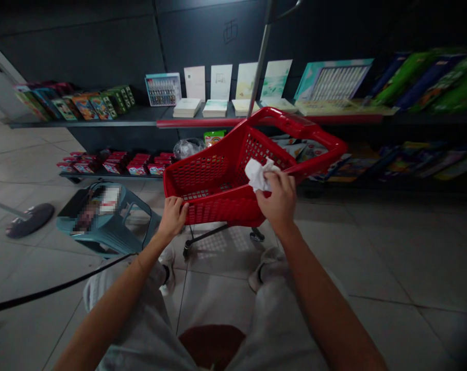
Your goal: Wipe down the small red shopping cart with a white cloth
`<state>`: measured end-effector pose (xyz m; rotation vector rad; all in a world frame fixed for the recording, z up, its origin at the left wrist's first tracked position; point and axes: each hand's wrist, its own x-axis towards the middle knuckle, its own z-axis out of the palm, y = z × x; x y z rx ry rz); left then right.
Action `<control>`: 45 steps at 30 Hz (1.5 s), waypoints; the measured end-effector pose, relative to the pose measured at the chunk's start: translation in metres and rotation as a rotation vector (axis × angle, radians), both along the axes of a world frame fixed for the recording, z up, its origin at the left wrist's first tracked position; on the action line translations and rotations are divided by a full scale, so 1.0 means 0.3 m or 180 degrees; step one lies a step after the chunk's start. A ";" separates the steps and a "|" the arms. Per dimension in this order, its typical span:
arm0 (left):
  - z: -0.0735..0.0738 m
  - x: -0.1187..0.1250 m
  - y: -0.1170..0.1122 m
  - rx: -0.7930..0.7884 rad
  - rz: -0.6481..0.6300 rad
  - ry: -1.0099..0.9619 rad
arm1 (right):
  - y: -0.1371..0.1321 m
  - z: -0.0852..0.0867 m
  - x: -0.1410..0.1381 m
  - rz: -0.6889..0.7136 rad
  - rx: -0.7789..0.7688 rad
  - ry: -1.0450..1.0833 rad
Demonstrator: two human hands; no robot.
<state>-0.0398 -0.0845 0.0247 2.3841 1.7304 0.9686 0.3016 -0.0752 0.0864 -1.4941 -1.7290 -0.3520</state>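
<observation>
A red plastic shopping cart (214, 178) on wheels stands on the tiled floor in front of my knees, tilted toward me. My left hand (172, 216) grips the cart's near lower-left corner. My right hand (280, 198) holds a crumpled white cloth (259, 174) against the cart's right rim. The basket looks empty inside.
A teal plastic stool (110, 219) lies left of the cart. A dark shelf (140, 117) behind holds coloured boxes, notebooks and cards; small red boxes (117, 164) fill the lower shelf. A metal pole (259, 62) rises behind the cart. A black cable (44, 292) crosses the floor at left.
</observation>
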 end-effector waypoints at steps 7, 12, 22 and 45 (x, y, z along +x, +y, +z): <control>-0.009 0.036 0.014 -0.0033 -0.0099 -0.0009 | -0.027 -0.048 -0.363 0.1074 -0.0429 -0.0258; -0.007 0.031 0.032 0.0105 -0.0454 0.0002 | -0.033 -0.073 -0.502 0.1580 -0.0510 -0.0427; -0.008 0.019 0.027 -0.0046 -0.0331 0.0242 | 0.040 0.019 -0.030 0.0071 -0.0375 -0.0124; -0.011 0.038 0.003 0.0017 -0.0371 0.0066 | 0.004 0.001 -0.474 0.1007 -0.1138 -0.0571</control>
